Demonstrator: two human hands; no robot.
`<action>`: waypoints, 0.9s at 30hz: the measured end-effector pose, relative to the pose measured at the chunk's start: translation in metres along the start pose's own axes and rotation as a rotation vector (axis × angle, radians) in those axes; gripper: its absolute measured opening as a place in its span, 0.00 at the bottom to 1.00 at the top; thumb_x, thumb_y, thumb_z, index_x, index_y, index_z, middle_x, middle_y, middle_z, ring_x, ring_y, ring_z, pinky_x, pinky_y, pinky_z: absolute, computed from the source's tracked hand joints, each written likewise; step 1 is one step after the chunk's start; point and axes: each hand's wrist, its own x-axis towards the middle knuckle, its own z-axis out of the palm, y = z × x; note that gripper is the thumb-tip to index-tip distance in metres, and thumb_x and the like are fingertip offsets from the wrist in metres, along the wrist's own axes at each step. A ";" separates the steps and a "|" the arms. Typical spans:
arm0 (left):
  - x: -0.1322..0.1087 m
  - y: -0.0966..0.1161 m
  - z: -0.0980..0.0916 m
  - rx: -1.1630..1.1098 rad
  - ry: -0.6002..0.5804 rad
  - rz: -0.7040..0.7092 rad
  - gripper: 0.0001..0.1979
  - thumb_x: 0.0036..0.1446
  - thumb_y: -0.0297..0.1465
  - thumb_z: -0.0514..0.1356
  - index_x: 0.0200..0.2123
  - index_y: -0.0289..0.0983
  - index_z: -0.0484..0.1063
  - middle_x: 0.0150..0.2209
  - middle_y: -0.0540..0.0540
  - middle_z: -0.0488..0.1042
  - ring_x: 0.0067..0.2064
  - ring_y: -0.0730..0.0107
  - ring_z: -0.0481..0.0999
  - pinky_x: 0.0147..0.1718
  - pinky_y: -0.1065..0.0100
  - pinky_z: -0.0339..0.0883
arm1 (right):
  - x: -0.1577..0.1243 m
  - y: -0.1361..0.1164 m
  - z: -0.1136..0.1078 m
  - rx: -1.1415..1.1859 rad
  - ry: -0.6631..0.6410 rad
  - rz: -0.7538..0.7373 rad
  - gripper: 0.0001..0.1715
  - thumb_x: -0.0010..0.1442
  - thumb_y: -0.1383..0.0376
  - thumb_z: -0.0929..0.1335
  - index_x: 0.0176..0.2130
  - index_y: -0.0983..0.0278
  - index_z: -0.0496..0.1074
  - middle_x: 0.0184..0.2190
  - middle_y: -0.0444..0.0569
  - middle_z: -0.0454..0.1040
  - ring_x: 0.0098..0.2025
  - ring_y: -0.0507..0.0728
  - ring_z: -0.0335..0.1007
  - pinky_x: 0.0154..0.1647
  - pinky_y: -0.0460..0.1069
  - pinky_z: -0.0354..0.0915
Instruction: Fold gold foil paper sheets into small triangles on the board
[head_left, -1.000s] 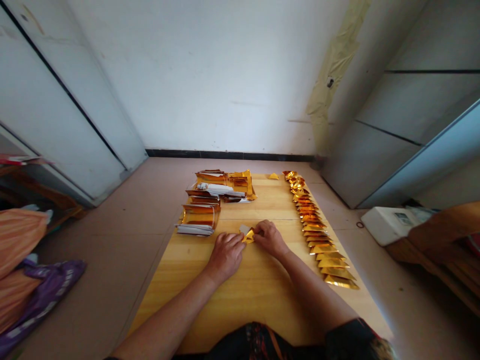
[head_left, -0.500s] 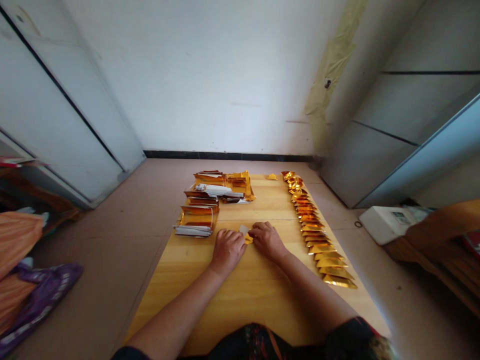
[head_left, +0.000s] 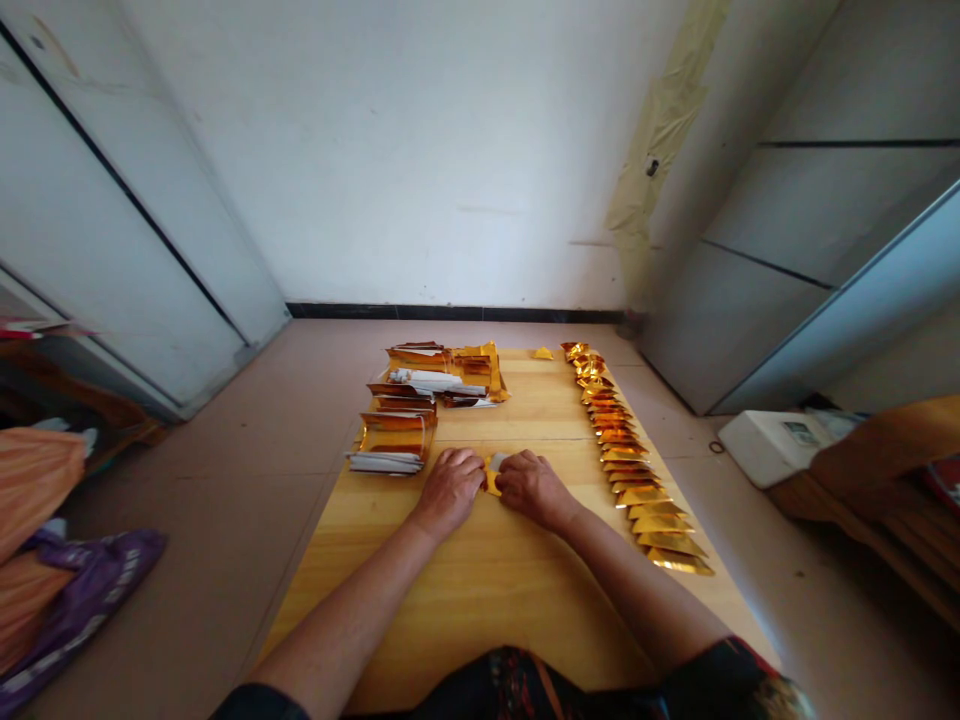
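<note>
A small piece of gold foil paper [head_left: 493, 481], its pale underside partly showing, lies between my hands on the wooden table [head_left: 450, 590]. My left hand [head_left: 452, 490] has its fingers curled in on the paper's left edge. From the other side, my right hand [head_left: 535, 487] closes its fingers on the right edge. Both hands hide much of the paper. To the left of them are curved stacks of gold paper sheets [head_left: 396, 436] with white backs. Along the table's right side runs a row of folded gold paper pieces [head_left: 624, 465], overlapping one another.
More gold sheets [head_left: 480, 370] sit at the table's far left. One small folded gold piece [head_left: 543, 353] rests near the far edge. On the floor are a purple bag [head_left: 90, 590] at left and a white box [head_left: 772, 445] at right. A white wall [head_left: 450, 180] stands beyond.
My left hand has shifted slightly left and up. The paper between the hands has changed shape, with less of its pale side showing. My right hand has barely moved.
</note>
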 end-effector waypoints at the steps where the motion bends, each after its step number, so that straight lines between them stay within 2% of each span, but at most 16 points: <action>1: 0.000 0.001 0.000 -0.005 -0.005 0.002 0.08 0.59 0.26 0.54 0.31 0.38 0.73 0.37 0.46 0.76 0.45 0.64 0.69 0.44 0.61 0.59 | 0.000 0.004 0.001 0.016 0.013 -0.032 0.04 0.56 0.66 0.68 0.31 0.60 0.74 0.36 0.46 0.72 0.39 0.54 0.61 0.39 0.48 0.54; 5: -0.003 0.003 0.000 -0.013 0.018 -0.014 0.07 0.58 0.26 0.54 0.33 0.38 0.73 0.37 0.47 0.76 0.44 0.66 0.70 0.44 0.61 0.59 | -0.001 0.014 0.003 0.046 0.079 -0.136 0.04 0.57 0.65 0.69 0.34 0.60 0.75 0.35 0.46 0.72 0.39 0.53 0.63 0.39 0.47 0.53; 10: -0.007 0.004 -0.003 -0.003 0.027 -0.045 0.08 0.58 0.29 0.55 0.38 0.40 0.73 0.41 0.47 0.76 0.44 0.66 0.71 0.45 0.58 0.57 | 0.000 0.017 0.010 -0.020 0.135 -0.149 0.05 0.58 0.63 0.68 0.32 0.59 0.75 0.34 0.45 0.72 0.38 0.53 0.61 0.38 0.48 0.51; 16: -0.009 0.007 -0.005 -0.013 -0.003 -0.053 0.09 0.55 0.33 0.59 0.40 0.40 0.72 0.43 0.46 0.76 0.46 0.63 0.70 0.46 0.56 0.56 | 0.003 0.016 0.019 -0.082 0.195 -0.143 0.11 0.60 0.63 0.66 0.28 0.61 0.74 0.30 0.45 0.71 0.34 0.52 0.59 0.37 0.48 0.48; 21: -0.007 0.006 -0.003 0.004 0.025 -0.053 0.07 0.58 0.31 0.56 0.38 0.40 0.73 0.41 0.47 0.77 0.44 0.65 0.71 0.45 0.57 0.56 | 0.002 0.019 0.010 -0.024 0.109 -0.163 0.06 0.58 0.60 0.69 0.32 0.59 0.75 0.34 0.45 0.72 0.38 0.53 0.61 0.38 0.48 0.50; 23: -0.006 0.005 -0.002 0.005 0.043 -0.048 0.07 0.58 0.32 0.56 0.38 0.40 0.73 0.40 0.47 0.77 0.43 0.65 0.72 0.45 0.58 0.57 | 0.001 0.021 0.006 -0.002 0.068 -0.179 0.08 0.55 0.58 0.70 0.35 0.58 0.75 0.36 0.45 0.72 0.40 0.54 0.62 0.39 0.48 0.50; 27: -0.007 0.005 -0.002 -0.005 0.064 -0.040 0.08 0.58 0.32 0.56 0.39 0.40 0.73 0.41 0.47 0.77 0.42 0.66 0.72 0.44 0.59 0.57 | 0.003 0.022 0.009 0.007 0.099 -0.158 0.06 0.57 0.60 0.69 0.34 0.59 0.75 0.36 0.46 0.72 0.39 0.53 0.62 0.40 0.49 0.50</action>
